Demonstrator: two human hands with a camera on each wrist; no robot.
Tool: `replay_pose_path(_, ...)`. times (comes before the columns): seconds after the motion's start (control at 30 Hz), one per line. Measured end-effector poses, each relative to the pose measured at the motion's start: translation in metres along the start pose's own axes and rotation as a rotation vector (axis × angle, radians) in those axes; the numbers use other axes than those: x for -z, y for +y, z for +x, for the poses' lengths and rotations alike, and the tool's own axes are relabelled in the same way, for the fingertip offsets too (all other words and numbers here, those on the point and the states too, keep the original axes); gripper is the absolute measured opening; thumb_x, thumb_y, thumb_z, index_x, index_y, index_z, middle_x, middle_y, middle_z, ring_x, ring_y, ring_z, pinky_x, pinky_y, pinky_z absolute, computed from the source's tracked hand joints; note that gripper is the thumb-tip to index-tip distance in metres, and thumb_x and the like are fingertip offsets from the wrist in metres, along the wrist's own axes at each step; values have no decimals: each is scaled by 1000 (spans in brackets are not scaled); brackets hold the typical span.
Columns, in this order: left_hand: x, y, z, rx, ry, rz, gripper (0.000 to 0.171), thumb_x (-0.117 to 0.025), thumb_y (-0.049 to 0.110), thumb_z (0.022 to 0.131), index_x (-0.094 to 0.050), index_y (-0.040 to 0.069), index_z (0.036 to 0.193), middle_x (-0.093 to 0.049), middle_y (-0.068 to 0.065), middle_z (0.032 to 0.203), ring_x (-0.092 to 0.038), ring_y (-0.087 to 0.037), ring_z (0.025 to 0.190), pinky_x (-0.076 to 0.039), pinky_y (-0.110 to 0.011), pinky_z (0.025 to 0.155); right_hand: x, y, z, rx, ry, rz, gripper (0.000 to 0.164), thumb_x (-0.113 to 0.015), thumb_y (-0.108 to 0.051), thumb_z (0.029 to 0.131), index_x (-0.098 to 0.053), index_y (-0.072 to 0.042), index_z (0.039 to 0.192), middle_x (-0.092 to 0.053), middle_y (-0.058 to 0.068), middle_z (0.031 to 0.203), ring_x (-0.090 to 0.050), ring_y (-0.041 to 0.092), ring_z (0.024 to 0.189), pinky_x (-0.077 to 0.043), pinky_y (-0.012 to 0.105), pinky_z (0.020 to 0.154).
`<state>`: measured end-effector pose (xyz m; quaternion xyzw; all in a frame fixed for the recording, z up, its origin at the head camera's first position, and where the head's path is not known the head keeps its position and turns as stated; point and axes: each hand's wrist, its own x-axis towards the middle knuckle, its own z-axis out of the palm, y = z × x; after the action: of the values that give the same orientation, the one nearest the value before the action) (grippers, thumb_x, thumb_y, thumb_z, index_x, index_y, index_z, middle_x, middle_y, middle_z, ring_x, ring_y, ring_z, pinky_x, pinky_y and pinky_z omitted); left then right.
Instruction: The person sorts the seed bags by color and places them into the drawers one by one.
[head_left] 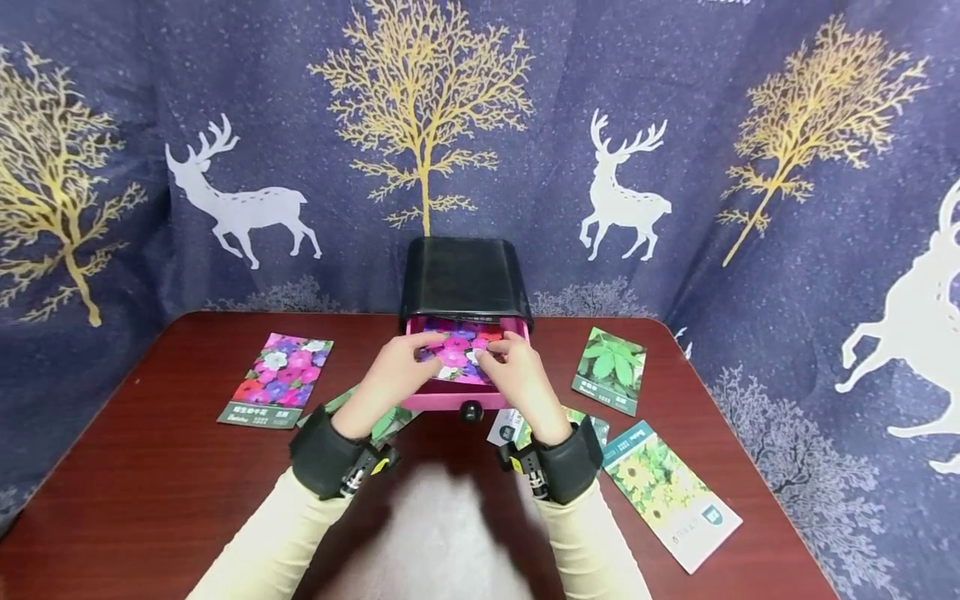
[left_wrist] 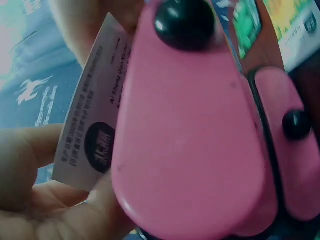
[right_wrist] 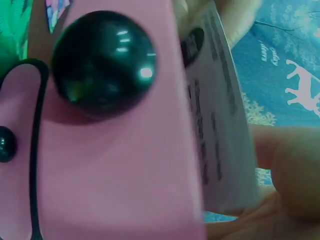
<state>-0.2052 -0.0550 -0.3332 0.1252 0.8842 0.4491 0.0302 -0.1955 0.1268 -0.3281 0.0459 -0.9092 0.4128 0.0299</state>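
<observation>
Cream sleeves [head_left: 258,533] lead to left grip [head_left: 393,368] and right grip [head_left: 516,371], pinching a flower packet [head_left: 454,358]; uneven tilting could jam it against the pink drawer [head_left: 437,402].

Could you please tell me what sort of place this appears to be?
Probably a staged indoor tabletop set-up: a dark blue fabric backdrop printed with white deer hangs behind a reddish-brown wood-look table, on which stands a glossy black box with an open pink drawer.
</observation>
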Motion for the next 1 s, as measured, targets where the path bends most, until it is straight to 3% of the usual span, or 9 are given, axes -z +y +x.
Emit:
replay_pose_path(0.07,-4,4,4,-34,14,84,38,-58,10,84,-61,3,122,-65,-18,106,-56,-22,70,-47,-30,62,-4,1,3,22,11,-14,35,-56,-19,90,-65,6,112,-46,26,136,-45,37,128,-38,48,105)
replay_pose_path(0.13,-8,7,6,-60,22,160,36,-59,9,85,-62,0,119,-56,-20,128,-61,-28,95,-53,-37,79,-8,1,5,54,13,-44,33,-54,-16,91,-64,7,112,-49,27,134,-43,37,129,-36,48,106)
replay_pose_path(0.23,-15,9,8,-79,25,271,32,-60,10,84,-65,-3,113,-57,-23,126,-54,-35,118,-45,-45,98,-14,2,6,115,12,-133,28,-49,-12,93,-68,7,103,-59,25,120,-48,35,124,-37,48,104)
replay_pose_path(0.33,-22,10,9,-118,40,377,25,-61,10,83,-68,-4,103,-60,-25,118,-57,-38,110,-45,-48,97,-18,3,5,169,17,-244,32,-45,-9,95,-67,4,77,-68,21,99,-52,33,118,-38,50,100)
replay_pose_path(0.43,-27,8,11,-167,73,459,17,-62,9,81,-69,-5,89,-64,-24,109,-58,-38,106,-44,-48,96,-20,1,5,167,8,-303,42,-40,-13,98,-52,-3,59,-66,18,75,-54,33,116,-35,49,98)
replay_pose_path(0.6,-32,6,12,-215,84,493,11,-63,7,78,-65,-1,70,-68,-20,96,-57,-36,111,-42,-46,97,-23,-2,0,175,4,-465,48,-37,-24,101,-56,-6,60,-63,14,67,-56,32,111,-35,46,89)
replay_pose_path(0.77,-33,6,9,-222,59,500,23,-64,10,80,-59,3,59,-68,-16,78,-57,-33,113,-39,-45,98,-28,3,-6,222,101,-687,44,-43,-27,98,-70,-6,70,-69,14,87,-58,33,89,-44,43,76)
replay_pose_path(0.87,-35,7,9,-243,81,552,25,-66,12,81,-60,3,58,-66,-14,70,-61,-32,100,-41,-43,90,-29,5,-7,214,160,-665,37,-47,-24,96,-72,-5,76,-69,13,95,-58,33,89,-46,43,78)
replay_pose_path(1.0,-32,7,9,-288,139,633,25,-70,13,79,-62,1,59,-64,-13,65,-62,-30,86,-43,-43,81,-28,0,-14,219,242,-443,26,-51,-20,94,-70,-2,98,-67,15,107,-57,32,102,-44,45,89)
